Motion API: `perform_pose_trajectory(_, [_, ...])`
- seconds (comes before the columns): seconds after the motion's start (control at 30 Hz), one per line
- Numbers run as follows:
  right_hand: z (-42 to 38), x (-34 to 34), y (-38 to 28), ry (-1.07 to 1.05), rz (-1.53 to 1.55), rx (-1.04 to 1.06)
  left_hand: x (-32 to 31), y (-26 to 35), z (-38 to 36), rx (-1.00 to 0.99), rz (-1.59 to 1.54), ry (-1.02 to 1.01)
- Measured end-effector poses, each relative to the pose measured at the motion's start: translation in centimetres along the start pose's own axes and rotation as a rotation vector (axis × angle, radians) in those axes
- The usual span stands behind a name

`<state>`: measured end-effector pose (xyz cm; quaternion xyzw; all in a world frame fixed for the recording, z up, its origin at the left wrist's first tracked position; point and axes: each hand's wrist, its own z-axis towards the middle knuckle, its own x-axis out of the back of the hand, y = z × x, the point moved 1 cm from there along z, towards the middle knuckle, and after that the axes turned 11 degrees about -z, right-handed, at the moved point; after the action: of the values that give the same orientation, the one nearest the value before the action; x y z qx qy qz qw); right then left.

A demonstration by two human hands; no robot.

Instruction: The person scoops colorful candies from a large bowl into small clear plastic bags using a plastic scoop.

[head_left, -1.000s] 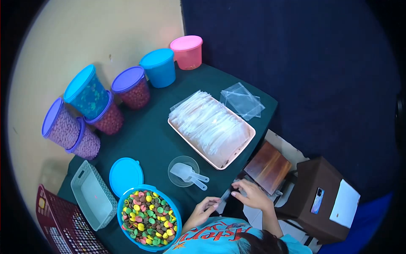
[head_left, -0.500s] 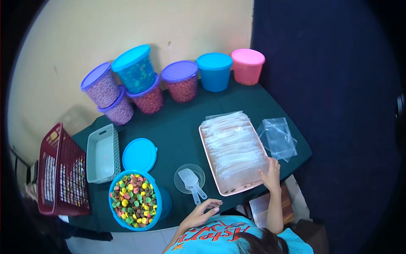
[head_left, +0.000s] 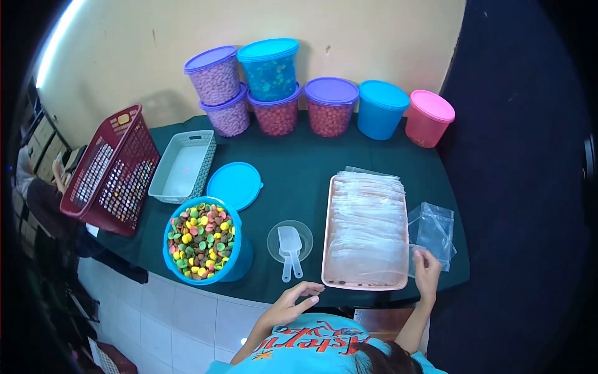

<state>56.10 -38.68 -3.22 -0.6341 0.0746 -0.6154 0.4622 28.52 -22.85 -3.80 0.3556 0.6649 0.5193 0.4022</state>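
Note:
My right hand (head_left: 427, 272) is at the right side of a pale pink tray (head_left: 326, 249), fingers pinched on the edge of a clear plastic bag (head_left: 398, 269). The bag lies over the tray's near right part. Many more clear bags (head_left: 367, 212) are packed in a row inside the tray. My left hand (head_left: 294, 303) rests by the table's front edge near the tray's near left corner, fingers stretched out and holding nothing. Just beyond it, two white scoops (head_left: 290, 246) lie in a clear round bowl (head_left: 306, 232).
A blue tub (head_left: 243, 262) of colourful cup-shaped pieces stands left, beside a blue lid (head_left: 235, 186), a grey-green basket (head_left: 207, 163) and a maroon basket (head_left: 134, 140). Lidded tubs (head_left: 330, 115) line the wall. Loose bags (head_left: 436, 227) lie right. A person (head_left: 50, 206) is at far left.
The camera view has turned, shifting the scene. My right hand has moved from the tray's edge slightly outward, drawing a clear bag toward the right. My left hand remains near the table edge.

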Motion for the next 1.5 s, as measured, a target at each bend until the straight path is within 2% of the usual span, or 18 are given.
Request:
perform_pose_trajectory(0.03, [0.0,-0.5,0.5,0.064,0.287,0.018,0.0,0.0,-0.1,-0.032,-0.018,0.028])
perform_pose_trajectory(0.13, [-0.6,0.6,-1.8,0.207,0.521,-0.085,0.1,1.2,-0.4,-0.203,0.029,0.042])
perform_pose_trajectory(0.2, [-1.5,0.4,-3.8,0.184,0.62,-0.067,-0.1,2.2,-0.7,-0.216,0.021,0.064])
perform_pose_trajectory(0.27, [-3.1,-0.8,-7.3,0.022,0.904,0.045,-0.6,3.8,-1.1,-0.378,0.012,0.038])
perform_pose_trajectory(0.33, [-5.1,-2.8,-9.3,-0.124,0.795,0.214,-0.4,3.9,-1.5,-0.368,0.019,-0.005])
perform_pose_trajectory(0.4, [-7.0,-3.6,-13.2,-0.17,0.589,0.539,-0.8,4.9,-2.0,-0.334,-0.235,0.045])
perform_pose_trajectory(0.47, [-8.9,-5.3,-15.6,-0.369,0.752,0.582,0.4,4.3,-2.5,-0.305,-0.219,0.009])
perform_pose_trajectory(0.5, [-9.1,-5.9,-15.9,-0.381,0.753,0.583,0.9,4.3,-2.9,-0.348,-0.19,0.028])
perform_pose_trajectory(0.57, [-9.1,-7.4,-16.9,-0.357,0.617,0.895,2.1,4.0,-3.7,-0.399,-0.216,0.077])
perform_pose_trajectory(0.67, [-9.2,-9.4,-19.0,-0.421,0.667,0.91,4.7,4.4,-5.6,-0.476,-0.224,0.049])
perform_pose_trajectory(0.7, [-9.5,-10.1,-20.2,-0.438,0.675,0.919,6.2,4.2,-6.4,-0.509,-0.004,0.083])
perform_pose_trajectory(0.73, [-9.9,-10.7,-21.5,-0.447,0.687,0.921,7.2,4.5,-7.4,-0.504,0.002,0.095])
perform_pose_trajectory(0.83, [-11.2,-12.2,-25.9,-0.483,0.642,0.896,10.1,5.3,-9.4,-0.548,0.046,0.271])
perform_pose_trajectory(0.93, [-11.8,-15.0,-28.0,-0.427,0.65,0.948,12.8,5.1,-10.6,-0.755,-0.288,0.303])
perform_pose_trajectory(1.0, [-11.9,-16.1,-29.5,-0.381,0.557,1.027,15.0,5.3,-11.7,-0.69,-0.313,0.274])
perform_pose_trajectory(1.07, [-12.5,-17.6,-30.8,-0.392,0.713,1.03,17.0,5.3,-12.6,-0.614,-0.129,0.242])
perform_pose_trajectory(1.27, [-14.1,-20.2,-34.2,-0.287,0.76,1.008,21.7,7.2,-13.4,-0.672,0.098,0.238])
perform_pose_trajectory(1.5, [-14.2,-20.0,-34.3,-0.295,0.646,1.036,23.1,6.7,-11.6,-0.932,0.227,0.248])
